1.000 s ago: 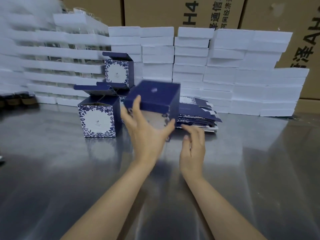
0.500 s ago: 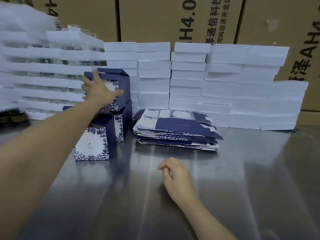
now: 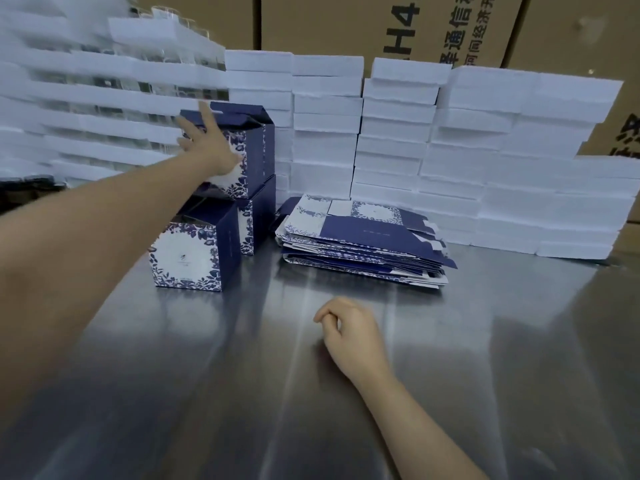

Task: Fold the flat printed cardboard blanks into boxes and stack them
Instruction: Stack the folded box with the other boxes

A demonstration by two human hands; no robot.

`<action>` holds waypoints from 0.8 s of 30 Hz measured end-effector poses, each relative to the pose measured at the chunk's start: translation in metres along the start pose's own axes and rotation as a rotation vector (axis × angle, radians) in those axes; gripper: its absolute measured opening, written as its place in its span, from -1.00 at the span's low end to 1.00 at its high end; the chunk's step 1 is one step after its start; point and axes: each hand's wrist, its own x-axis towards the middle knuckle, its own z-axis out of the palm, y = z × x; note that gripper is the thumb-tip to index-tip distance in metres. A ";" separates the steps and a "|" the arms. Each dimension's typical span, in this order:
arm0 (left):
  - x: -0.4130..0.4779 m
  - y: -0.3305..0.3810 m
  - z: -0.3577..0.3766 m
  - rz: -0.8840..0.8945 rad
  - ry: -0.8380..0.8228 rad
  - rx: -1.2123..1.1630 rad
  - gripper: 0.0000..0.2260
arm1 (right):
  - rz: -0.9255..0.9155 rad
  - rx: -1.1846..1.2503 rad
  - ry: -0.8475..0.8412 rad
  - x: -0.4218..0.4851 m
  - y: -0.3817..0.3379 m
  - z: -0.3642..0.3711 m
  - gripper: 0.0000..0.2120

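Observation:
Three folded navy boxes with white floral print stand at the left of the steel table (image 3: 311, 393). One box (image 3: 194, 254) is in front, one (image 3: 259, 216) behind it, and a third (image 3: 258, 150) sits on top of the rear one with its top flaps up. My left hand (image 3: 207, 147) reaches out to the top box, palm against its front face and fingers spread. My right hand (image 3: 349, 327) rests on the table in a loose fist, holding nothing. A pile of flat printed blanks (image 3: 363, 244) lies just right of the boxes.
Stacks of flat white boxes (image 3: 485, 150) form a wall along the back of the table. More white layered stacks (image 3: 86, 98) stand blurred at the far left. Brown shipping cartons (image 3: 329, 26) rise behind everything.
My left hand carried the folded box from the table's middle to the left and set it on top of the rear box. My right hand let go and curled on the table.

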 end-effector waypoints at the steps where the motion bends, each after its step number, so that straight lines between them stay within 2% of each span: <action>1: -0.013 0.004 -0.004 0.097 0.097 0.018 -0.23 | -0.003 -0.001 0.005 -0.002 -0.002 -0.001 -0.76; 3: -0.045 0.016 -0.006 0.328 0.278 0.039 -0.49 | -0.015 -0.010 0.010 -0.003 -0.005 -0.002 -0.77; 4: -0.065 0.023 -0.005 0.431 0.333 -0.038 -0.62 | -0.015 -0.009 0.014 -0.003 -0.006 -0.003 -0.77; 6: -0.116 0.037 0.010 0.522 0.382 -0.345 -0.85 | -0.001 0.021 0.031 -0.004 -0.006 -0.003 -0.76; 7: -0.144 0.044 0.024 0.518 0.348 -0.499 -0.90 | 0.012 0.042 0.050 -0.004 -0.005 -0.004 -0.75; 10: -0.221 0.047 0.091 0.283 0.157 -0.781 -0.66 | 0.062 0.107 0.127 -0.006 -0.002 -0.006 -0.65; 12: -0.251 0.040 0.133 0.092 -0.014 -0.760 -0.66 | 0.107 0.146 0.203 -0.007 0.002 -0.010 -0.61; 13: -0.260 0.037 0.148 0.055 -0.069 -0.725 -0.67 | 0.129 0.152 0.232 -0.007 0.006 -0.012 -0.62; 18: -0.267 0.037 0.164 0.240 -0.146 -0.654 -0.63 | 0.180 -0.083 0.342 0.003 0.025 -0.024 -0.76; 21: -0.264 0.036 0.168 0.218 -0.138 -0.698 -0.64 | 0.167 -0.192 0.247 0.019 0.035 -0.025 -0.80; 24: -0.257 0.038 0.171 0.232 -0.126 -0.730 -0.67 | 0.051 -0.369 0.204 0.033 0.047 -0.018 -0.77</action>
